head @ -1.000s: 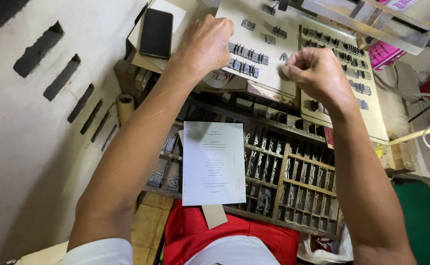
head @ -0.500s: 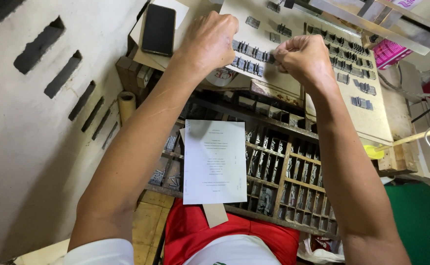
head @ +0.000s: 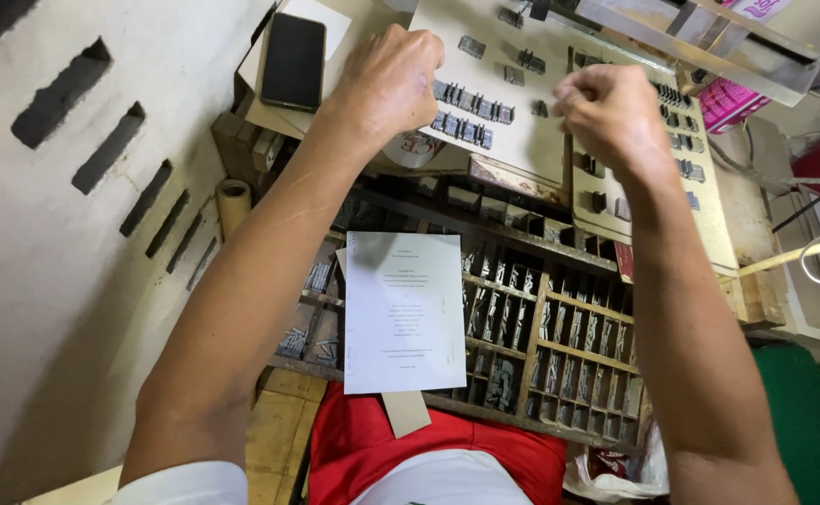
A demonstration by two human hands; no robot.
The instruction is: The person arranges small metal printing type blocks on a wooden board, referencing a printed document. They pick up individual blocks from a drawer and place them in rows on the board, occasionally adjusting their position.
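My left hand [head: 391,79] lies knuckles-up on the left end of two short rows of metal type [head: 474,114] set on a pale board [head: 513,154]; its fingertips are hidden under the hand. My right hand [head: 616,117] hovers to the right of those rows, fingers curled into a tight pinch, and anything between them is too small to see. More loose type pieces [head: 532,61] lie farther up the board.
A printed sheet [head: 405,313] rests on a wooden type case [head: 569,341] with several compartments below the board. A black phone [head: 293,61] lies at the upper left, with a tape roll [head: 232,201] below it. A metal bar [head: 700,33] and a pink package [head: 733,98] sit upper right.
My right hand went left to the type rows beside my left hand, then drew back to the right. My left hand stayed on the rows.
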